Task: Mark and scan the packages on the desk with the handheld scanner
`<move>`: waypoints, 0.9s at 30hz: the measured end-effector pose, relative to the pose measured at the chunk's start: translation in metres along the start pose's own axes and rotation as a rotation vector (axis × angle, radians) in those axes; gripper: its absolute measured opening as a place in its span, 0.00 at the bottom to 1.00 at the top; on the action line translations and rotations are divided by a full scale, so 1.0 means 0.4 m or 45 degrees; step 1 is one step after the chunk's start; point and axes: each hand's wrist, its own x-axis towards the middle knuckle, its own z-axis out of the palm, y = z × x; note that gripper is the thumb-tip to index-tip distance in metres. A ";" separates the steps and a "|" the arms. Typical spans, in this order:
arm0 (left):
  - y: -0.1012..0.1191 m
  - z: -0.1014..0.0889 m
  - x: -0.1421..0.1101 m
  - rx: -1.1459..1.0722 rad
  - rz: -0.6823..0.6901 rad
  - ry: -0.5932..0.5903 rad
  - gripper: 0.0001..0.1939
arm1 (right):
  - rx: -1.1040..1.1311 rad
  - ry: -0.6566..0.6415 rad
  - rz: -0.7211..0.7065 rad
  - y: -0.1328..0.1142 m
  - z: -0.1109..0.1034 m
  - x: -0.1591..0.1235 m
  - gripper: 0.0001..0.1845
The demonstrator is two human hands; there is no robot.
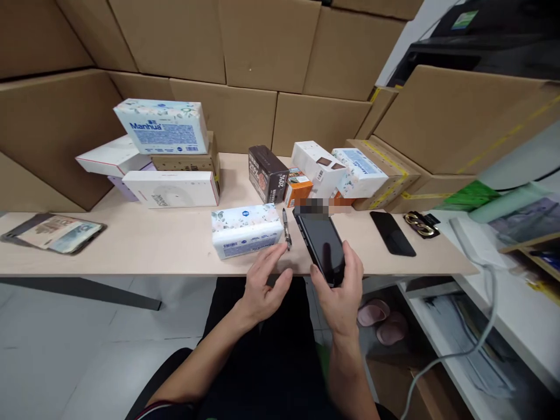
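Note:
My right hand (340,291) is closed around the near end of a black handheld device (321,244) with a dark screen, which lies over the front edge of the beige table (131,245). My left hand (265,280) is open with spread fingers at the table edge, fingertips close to a pen (286,228). The pen lies just right of a blue-and-white tissue pack (245,229). The left hand holds nothing.
A black phone (392,233) and gold rings (419,224) lie at the right. Small boxes (315,169) stand at the back middle, stacked boxes (166,154) at the back left, a booklet (55,232) far left. Cardboard cartons wall the table. Slippers (382,319) lie underneath.

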 end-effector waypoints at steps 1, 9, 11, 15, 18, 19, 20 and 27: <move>-0.007 0.002 0.003 -0.018 0.009 0.008 0.28 | 0.007 0.022 -0.030 -0.014 0.004 -0.003 0.40; -0.035 -0.009 0.010 -0.052 0.050 0.023 0.33 | 0.076 0.125 -0.189 -0.061 0.058 -0.007 0.42; -0.037 -0.013 0.010 -0.040 0.045 0.023 0.33 | 0.082 0.109 -0.192 -0.069 0.066 -0.008 0.41; -0.037 -0.022 0.007 -0.041 0.029 0.031 0.35 | 0.096 0.073 -0.199 -0.083 0.074 -0.012 0.42; -0.038 -0.028 0.005 -0.050 0.021 0.038 0.34 | 0.105 0.066 -0.211 -0.087 0.078 -0.011 0.42; -0.038 -0.030 0.005 -0.052 0.014 0.040 0.34 | 0.108 0.065 -0.218 -0.087 0.078 -0.010 0.42; -0.039 -0.032 0.004 -0.055 0.007 0.042 0.34 | 0.111 0.063 -0.226 -0.087 0.079 -0.009 0.42; -0.041 -0.033 0.000 -0.076 -0.015 0.078 0.34 | 0.122 0.011 -0.287 -0.086 0.075 0.005 0.44</move>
